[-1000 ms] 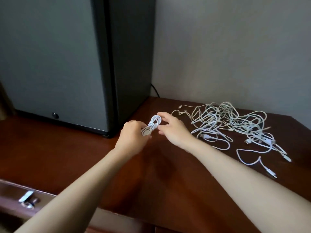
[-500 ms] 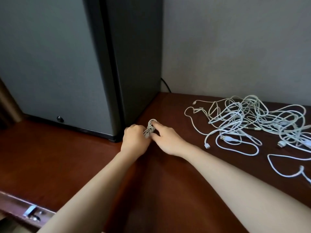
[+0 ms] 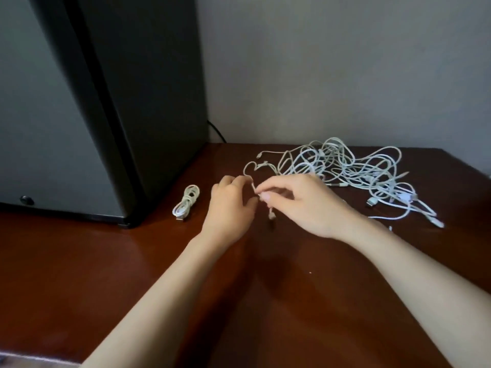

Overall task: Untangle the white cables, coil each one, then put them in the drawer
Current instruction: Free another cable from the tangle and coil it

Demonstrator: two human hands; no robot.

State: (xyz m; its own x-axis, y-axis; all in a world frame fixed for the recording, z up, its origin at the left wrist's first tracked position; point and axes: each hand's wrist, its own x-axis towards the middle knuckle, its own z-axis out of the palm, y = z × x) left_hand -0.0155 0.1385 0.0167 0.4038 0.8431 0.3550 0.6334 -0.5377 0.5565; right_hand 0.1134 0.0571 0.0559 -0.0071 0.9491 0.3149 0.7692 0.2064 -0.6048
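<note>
Reddish-brown wooden tabletop (image 3: 79, 261). Holds: dark cabinet (image 3: 119, 115), 10 o'clock; coiled white cable (image 3: 186, 203), 11 o'clock, just beside cabinet corner; tangled white cables (image 3: 345, 168), 1 o'clock, spread loose.

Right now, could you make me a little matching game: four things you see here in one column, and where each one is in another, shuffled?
Things:
1. coiled cable
2. tangled cables
3. loose cable
4. dark cabinet

Places:
A. pinched in the right hand
B. standing at the left, by the wall
C. heaped at the back right of the table
D. lying alone beside the cabinet's base

Pairs: 1-D, 2-C, 3-A, 4-B.
</note>
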